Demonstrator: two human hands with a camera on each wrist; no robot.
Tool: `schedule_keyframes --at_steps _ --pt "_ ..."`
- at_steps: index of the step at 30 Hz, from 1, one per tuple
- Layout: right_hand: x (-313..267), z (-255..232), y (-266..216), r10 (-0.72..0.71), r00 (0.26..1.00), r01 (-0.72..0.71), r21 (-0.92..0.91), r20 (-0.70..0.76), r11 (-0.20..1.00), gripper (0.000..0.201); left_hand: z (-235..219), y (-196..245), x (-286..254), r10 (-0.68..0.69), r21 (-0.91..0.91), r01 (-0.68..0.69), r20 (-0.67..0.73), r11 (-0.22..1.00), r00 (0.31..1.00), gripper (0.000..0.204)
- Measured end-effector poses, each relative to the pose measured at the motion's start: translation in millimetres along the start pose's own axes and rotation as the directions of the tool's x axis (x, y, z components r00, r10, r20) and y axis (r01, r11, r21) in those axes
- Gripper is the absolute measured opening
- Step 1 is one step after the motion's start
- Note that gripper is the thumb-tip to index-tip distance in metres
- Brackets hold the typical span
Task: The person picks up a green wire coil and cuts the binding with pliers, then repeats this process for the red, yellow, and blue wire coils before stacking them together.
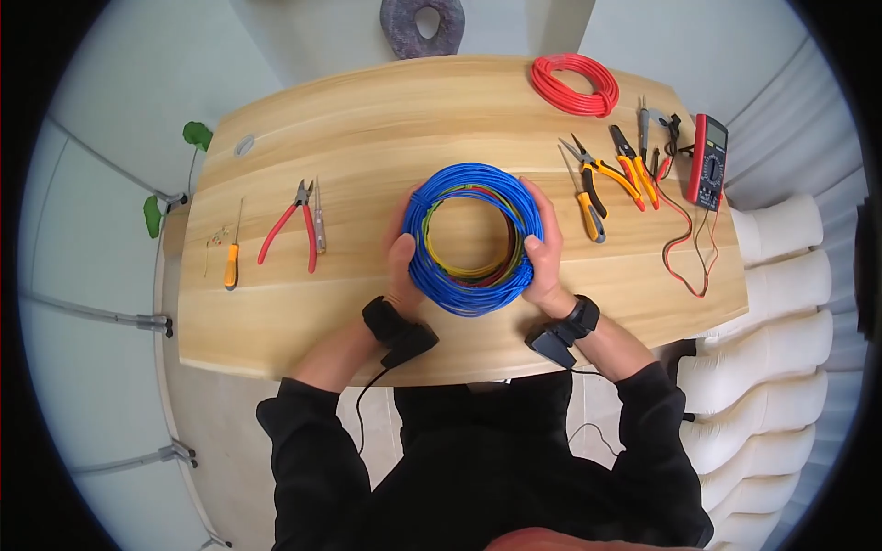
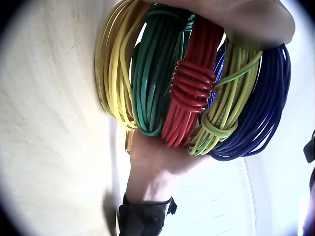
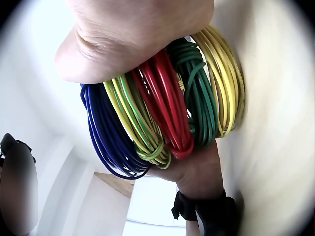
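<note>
A stack of wire coils is held between my two hands over the middle of the table. On top lies the blue coil (image 1: 473, 174). Beneath it come a yellow-green striped coil (image 2: 246, 81), a red coil (image 2: 191, 88), a green coil (image 2: 155, 73) and, lowest, a yellow coil (image 2: 115, 69) right by the tabletop. My left hand (image 1: 401, 268) grips the stack's left side, thumb over the blue coil's edge. On the opposite side my right hand (image 1: 546, 262) grips it the same way, its fingers wrapped round the outside and partly hidden.
Left on the wooden table (image 1: 349, 119) lie an orange screwdriver (image 1: 231, 264), red-handled cutters (image 1: 292, 225) and a slim tester screwdriver (image 1: 319, 216). To the right are another red coil (image 1: 542, 87), needle-nose pliers (image 1: 597, 174), wire strippers (image 1: 634, 170), a screwdriver (image 1: 591, 216) and a multimeter (image 1: 708, 165) with leads.
</note>
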State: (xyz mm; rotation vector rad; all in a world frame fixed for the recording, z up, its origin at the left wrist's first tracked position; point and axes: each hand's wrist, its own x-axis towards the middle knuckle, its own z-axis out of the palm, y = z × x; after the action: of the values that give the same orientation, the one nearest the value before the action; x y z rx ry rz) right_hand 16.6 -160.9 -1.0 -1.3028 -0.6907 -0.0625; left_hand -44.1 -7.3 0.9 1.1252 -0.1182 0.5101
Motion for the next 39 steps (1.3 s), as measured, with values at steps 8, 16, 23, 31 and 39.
schedule_keyframes --at_steps 8,16,23,31,39 --pt "-1 3 -6 -0.023 1.000 0.023 -0.019 -0.007 1.000 0.072 4 10 -4 -0.045 -0.015 0.045 0.007 0.999 0.999 0.080" --pt "-4 2 3 -0.009 1.000 0.009 0.015 -0.002 1.000 0.070 -4 6 -2 -0.028 0.026 0.027 0.020 0.999 0.999 0.079" --pt "4 1 12 0.057 0.998 -0.057 0.077 -0.005 0.995 0.055 -15 -8 7 -0.068 0.046 0.068 -0.011 0.997 0.998 0.066" --pt "10 -1 12 0.187 0.982 -0.184 0.093 -0.020 0.979 0.047 -20 -13 13 -0.177 -0.028 0.176 -0.015 0.984 0.984 0.058" --pt "27 -18 4 0.264 0.956 -0.290 -0.306 -0.124 0.907 0.049 -46 -1 28 -0.271 0.303 0.314 -0.176 0.900 0.946 0.068"
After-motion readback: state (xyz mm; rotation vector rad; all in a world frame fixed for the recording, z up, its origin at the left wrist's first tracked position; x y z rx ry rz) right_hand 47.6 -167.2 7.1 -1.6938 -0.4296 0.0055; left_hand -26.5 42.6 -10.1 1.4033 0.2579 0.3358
